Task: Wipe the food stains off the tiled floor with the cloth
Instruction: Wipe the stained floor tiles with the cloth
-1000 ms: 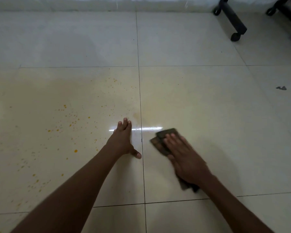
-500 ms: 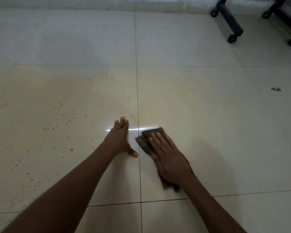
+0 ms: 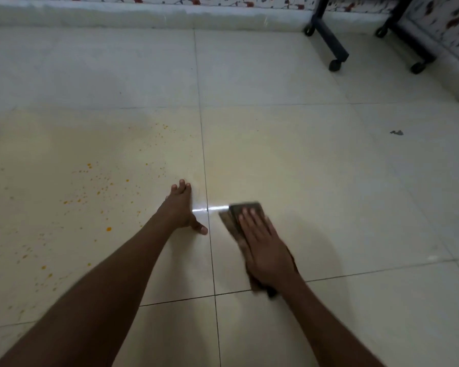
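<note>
Orange food stains speckle the cream tiled floor on the left tile, with more specks farther back near the grout line. A dark folded cloth lies flat on the tile right of that line. My right hand presses down on it, palm flat, fingers together; part of the cloth sticks out under my wrist. My left hand rests flat on the stained tile, fingers forward, thumb out toward the grout line, holding nothing.
A black wheeled frame stands at the back right, with a second castor leg beside it. A small dark scrap lies on the floor to the right. A pale skirting and patterned wall bound the far side.
My right hand slid the cloth left toward the grout line, then back right and slightly nearer. The left hand stayed planted. The camera tilted up, showing more wall.
</note>
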